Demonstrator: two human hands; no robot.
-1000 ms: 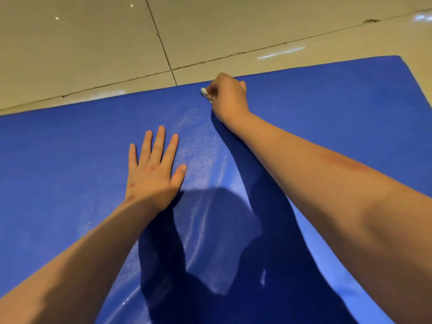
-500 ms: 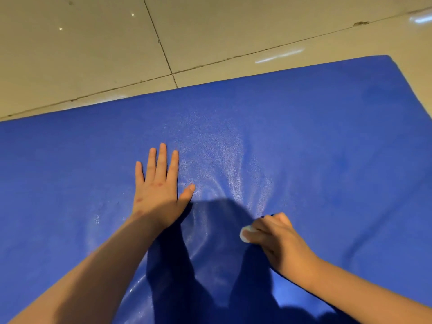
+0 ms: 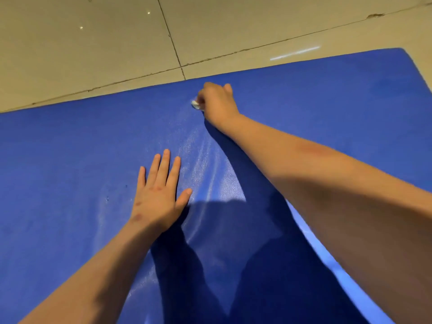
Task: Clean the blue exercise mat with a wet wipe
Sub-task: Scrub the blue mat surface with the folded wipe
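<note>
The mat [image 3: 304, 108] lies flat on the floor [image 3: 93, 47], filling the near view. The right hand [image 3: 217, 102], its fingers bunched tight on a small balled wipe [image 3: 195, 104], presses it near the mat's far edge. The left hand [image 3: 159, 195] lies flat, fingers spread, pinning the mat. The mat looks soft and light, likely to creep; the damp wipe is limp, best kept wadded.

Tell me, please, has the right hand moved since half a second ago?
Yes. The right hand, gripping the wet wipe, went from beside the left hand to the mat's far edge.
</note>
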